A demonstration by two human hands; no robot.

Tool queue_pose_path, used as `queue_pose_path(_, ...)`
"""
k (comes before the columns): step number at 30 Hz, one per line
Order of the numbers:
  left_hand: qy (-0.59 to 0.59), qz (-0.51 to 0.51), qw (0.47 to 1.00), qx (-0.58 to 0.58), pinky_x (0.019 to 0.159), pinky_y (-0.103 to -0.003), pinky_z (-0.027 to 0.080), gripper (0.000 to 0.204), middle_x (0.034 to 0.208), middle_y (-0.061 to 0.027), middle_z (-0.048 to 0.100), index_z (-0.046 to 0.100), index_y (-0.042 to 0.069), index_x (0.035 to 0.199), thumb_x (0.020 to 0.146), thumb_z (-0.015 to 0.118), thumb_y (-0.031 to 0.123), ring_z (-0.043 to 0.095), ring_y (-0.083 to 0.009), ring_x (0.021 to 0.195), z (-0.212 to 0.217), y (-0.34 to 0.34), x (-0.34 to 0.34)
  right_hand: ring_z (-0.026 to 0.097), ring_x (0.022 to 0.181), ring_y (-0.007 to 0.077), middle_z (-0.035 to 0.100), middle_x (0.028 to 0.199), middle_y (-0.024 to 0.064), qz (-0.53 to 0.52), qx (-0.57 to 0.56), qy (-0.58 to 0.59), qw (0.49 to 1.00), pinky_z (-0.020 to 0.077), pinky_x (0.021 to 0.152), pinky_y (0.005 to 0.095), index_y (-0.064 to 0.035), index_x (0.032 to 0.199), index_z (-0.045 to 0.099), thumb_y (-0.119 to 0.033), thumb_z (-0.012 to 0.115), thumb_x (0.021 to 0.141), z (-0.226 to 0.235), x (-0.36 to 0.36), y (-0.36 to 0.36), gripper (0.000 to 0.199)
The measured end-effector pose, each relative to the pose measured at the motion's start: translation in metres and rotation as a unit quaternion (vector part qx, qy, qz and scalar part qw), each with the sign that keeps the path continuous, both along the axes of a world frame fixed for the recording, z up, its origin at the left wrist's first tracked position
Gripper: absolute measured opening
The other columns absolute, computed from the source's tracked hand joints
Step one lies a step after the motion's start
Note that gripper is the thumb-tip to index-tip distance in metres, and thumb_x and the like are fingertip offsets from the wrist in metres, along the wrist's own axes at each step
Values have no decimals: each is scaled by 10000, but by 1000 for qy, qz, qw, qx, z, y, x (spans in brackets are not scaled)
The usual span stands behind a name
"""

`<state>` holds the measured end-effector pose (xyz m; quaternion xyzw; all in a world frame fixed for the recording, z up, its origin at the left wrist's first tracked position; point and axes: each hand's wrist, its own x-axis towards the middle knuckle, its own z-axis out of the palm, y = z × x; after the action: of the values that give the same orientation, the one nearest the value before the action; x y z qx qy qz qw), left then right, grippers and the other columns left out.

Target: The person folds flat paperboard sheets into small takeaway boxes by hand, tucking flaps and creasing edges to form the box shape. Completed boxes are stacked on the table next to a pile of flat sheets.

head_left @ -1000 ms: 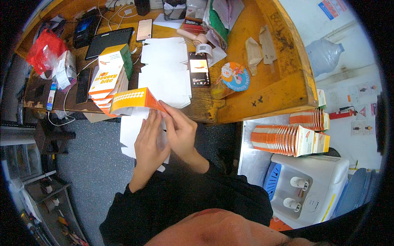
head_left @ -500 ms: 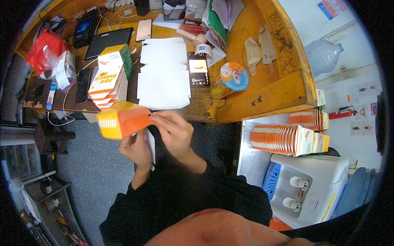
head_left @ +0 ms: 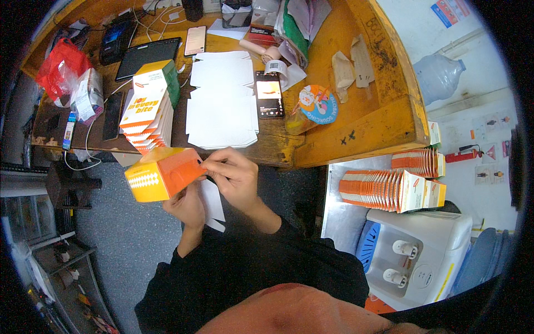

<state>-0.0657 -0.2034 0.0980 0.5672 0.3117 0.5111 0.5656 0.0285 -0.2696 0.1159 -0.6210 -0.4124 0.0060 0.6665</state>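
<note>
Between my hands is a partly folded orange and yellow cardboard box (head_left: pixel 161 173), held in the air in front of the desk's near edge. Its white inner flap hangs down beside my left wrist. My left hand (head_left: pixel 186 207) grips the box from below, its fingers partly hidden behind the card. With thumb and finger, my right hand (head_left: pixel 233 173) pinches the orange panel's right edge. Just beyond lies a stack of folded boxes (head_left: pixel 147 108), white, orange and yellow with green sides. Flat white card blanks (head_left: pixel 221 108) are piled to the right of that stack.
Right of the blanks lie a lit phone (head_left: pixel 269 97) and a plastic cup (head_left: pixel 300 119) with a round colourful label. A tablet (head_left: pixel 147 58) and a red bag (head_left: pixel 61 67) occupy the desk's left. Rows of nested boxes (head_left: pixel 372 189) stand beside a water dispenser (head_left: pixel 417 250).
The box has tilted and shifted slightly down and left, showing more of its yellow patterned face. Its white flap now shows more beside my left wrist. My right hand keeps its pinch.
</note>
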Motion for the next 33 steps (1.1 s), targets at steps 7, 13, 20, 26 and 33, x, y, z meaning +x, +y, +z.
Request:
queue_pose_path(7,29,69,995,65,897,-349,518,379,1134,-131,656,611,-27,1144,792,751,-27,629,-248,1032,-29,17,-15,702,852,247,719,1007,134,123,7,-65,990,556,738,339,-34,1098,716,67,612,807,5,9,0,325)
queue_pose_path(13,237,-43,968,71,943,-386,491,546,1176,-124,626,519,5,1275,795,778,29,612,-251,1061,-34,50,-43,696,829,358,704,930,191,174,-143,9,974,545,698,378,-47,1204,634,-151,610,929,5,11,-18,295)
queue_pose_path(20,226,-48,930,285,942,-389,484,559,1216,-130,603,550,19,1243,771,823,139,594,-286,1105,12,35,-17,712,691,303,672,767,205,35,-211,93,972,554,600,386,-7,979,631,-125,570,963,-7,20,-17,134)
queue_pose_path(26,305,-189,846,395,928,-405,495,484,1182,-139,622,596,31,1227,791,786,119,624,-340,1051,21,6,8,721,757,201,693,796,161,-46,-130,189,972,577,624,320,39,1037,626,-40,566,960,-11,24,-9,125)
queue_pose_path(33,214,-99,918,318,814,-341,538,221,993,-119,714,713,21,1020,805,758,44,692,-266,894,-13,12,11,714,815,150,721,889,107,-54,-113,162,979,593,679,293,49,987,683,-17,626,922,-14,26,-12,109)
